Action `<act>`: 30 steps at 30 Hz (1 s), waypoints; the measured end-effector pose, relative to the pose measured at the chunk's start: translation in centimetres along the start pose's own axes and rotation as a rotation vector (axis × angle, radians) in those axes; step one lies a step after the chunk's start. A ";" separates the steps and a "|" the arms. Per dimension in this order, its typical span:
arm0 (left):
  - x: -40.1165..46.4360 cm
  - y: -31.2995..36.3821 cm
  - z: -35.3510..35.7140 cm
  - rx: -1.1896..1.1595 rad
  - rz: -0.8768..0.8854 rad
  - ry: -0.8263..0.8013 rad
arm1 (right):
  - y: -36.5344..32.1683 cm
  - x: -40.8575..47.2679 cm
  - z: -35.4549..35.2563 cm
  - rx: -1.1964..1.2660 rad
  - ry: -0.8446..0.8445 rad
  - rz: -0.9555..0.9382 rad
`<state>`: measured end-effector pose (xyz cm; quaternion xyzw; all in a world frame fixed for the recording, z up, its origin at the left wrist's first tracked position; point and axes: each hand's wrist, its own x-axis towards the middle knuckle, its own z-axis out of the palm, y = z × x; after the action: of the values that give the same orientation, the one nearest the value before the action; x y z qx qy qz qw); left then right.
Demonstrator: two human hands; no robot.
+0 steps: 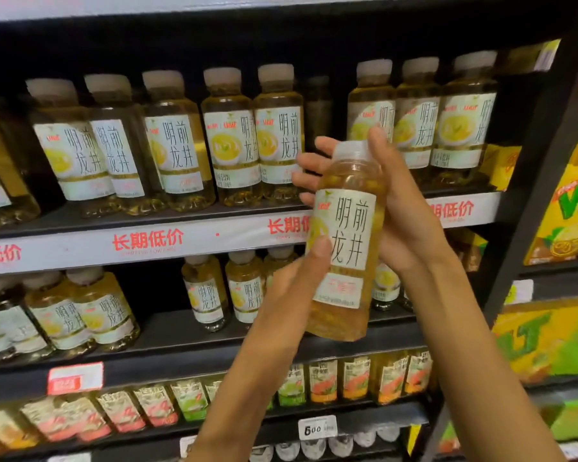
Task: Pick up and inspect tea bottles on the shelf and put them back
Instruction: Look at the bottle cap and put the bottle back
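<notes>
- Pale-yellow tea fills the held bottle [344,251], which is upright with a slight tilt, off the shelf, in front of the white price strip [181,241].
- The right hand [404,208] wraps the bottle's upper half from behind; its fingers [309,168] curl round the far side near the cap and its thumb lies along the neck.
- The left hand [294,288] grips the lower half, thumb pressed on the white label.
- Above the price strip, a row of matching bottles [231,138] stands on the upper shelf [147,216], with a gap just behind the held bottle.
- Below the strip, more matching bottles [207,291] stand.
- Right of the strip sit yellow drink cartons [561,208].
</notes>
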<state>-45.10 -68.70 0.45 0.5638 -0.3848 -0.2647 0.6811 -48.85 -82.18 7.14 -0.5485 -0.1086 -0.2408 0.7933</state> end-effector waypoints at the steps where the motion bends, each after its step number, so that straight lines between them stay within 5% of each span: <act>1: -0.5 -0.4 -0.1 -0.019 -0.037 -0.029 | 0.5 -0.1 0.0 0.056 -0.003 0.025; 4: -2.2 -1.9 -0.6 -0.096 -0.101 -0.050 | 2.2 -0.6 0.1 0.073 0.041 0.054; 10: -3.8 -4.0 -1.1 -0.132 -0.227 0.174 | 5.6 -2.6 0.1 -0.100 0.158 0.067; 16: -4.6 -4.6 -2.0 -0.585 -0.334 -0.087 | 8.4 -4.8 0.0 0.213 0.174 0.234; 19: -4.9 -5.4 -2.9 -0.471 -0.371 -0.123 | 9.2 -5.1 -0.2 0.260 0.173 0.216; 23: -4.8 -5.7 -3.5 0.013 -0.267 0.089 | 9.0 -5.5 -0.8 0.064 0.227 0.147; 30: -4.6 -6.7 -1.2 -0.073 -0.204 0.083 | 9.7 -6.2 -0.2 -0.207 0.345 0.167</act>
<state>-46.24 -65.89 -7.15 0.5855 -0.2871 -0.3226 0.6861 -49.34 -78.02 -3.61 -0.5847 0.1000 -0.2744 0.7568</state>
